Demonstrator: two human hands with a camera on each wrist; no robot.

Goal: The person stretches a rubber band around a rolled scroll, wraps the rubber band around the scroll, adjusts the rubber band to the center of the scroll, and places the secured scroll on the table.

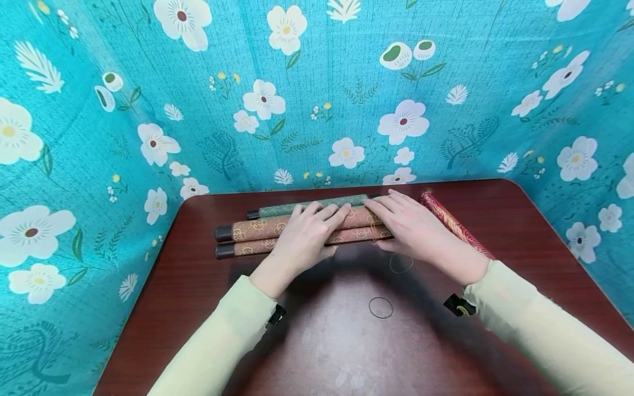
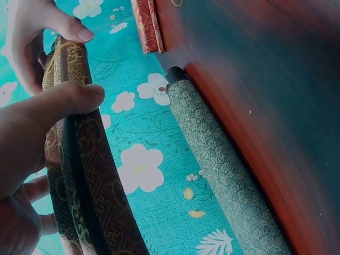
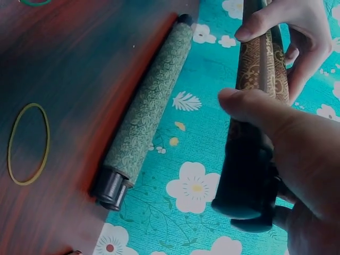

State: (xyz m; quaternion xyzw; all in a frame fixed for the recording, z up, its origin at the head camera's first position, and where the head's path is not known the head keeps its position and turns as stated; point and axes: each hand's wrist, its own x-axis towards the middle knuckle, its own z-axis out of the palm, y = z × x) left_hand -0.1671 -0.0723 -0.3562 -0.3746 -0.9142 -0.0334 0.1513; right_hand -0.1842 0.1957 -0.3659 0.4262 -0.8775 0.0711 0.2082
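Note:
Both hands grip a brown scroll (image 1: 264,229) with gold patterns, rolled from both ends into two parallel rolls with dark end caps. My left hand (image 1: 308,235) holds it near the middle, thumb on the near side and fingers over the top. My right hand (image 1: 413,224) grips the right end, where a thin yellow rubber band (image 1: 373,226) loops round the rolls. In the left wrist view, the left thumb (image 2: 79,98) presses along the seam between the rolls. In the right wrist view, the right thumb (image 3: 249,106) lies just above the dark caps.
Behind the brown scroll, a green patterned scroll (image 1: 282,209) lies along the table's back edge. A red and gold scroll (image 1: 455,224) lies slantwise on the right. A loose rubber band (image 1: 381,297) lies on the dark wooden table (image 1: 317,341), with another nearer the right hand. Flowered blue cloth (image 1: 317,110) surrounds the table.

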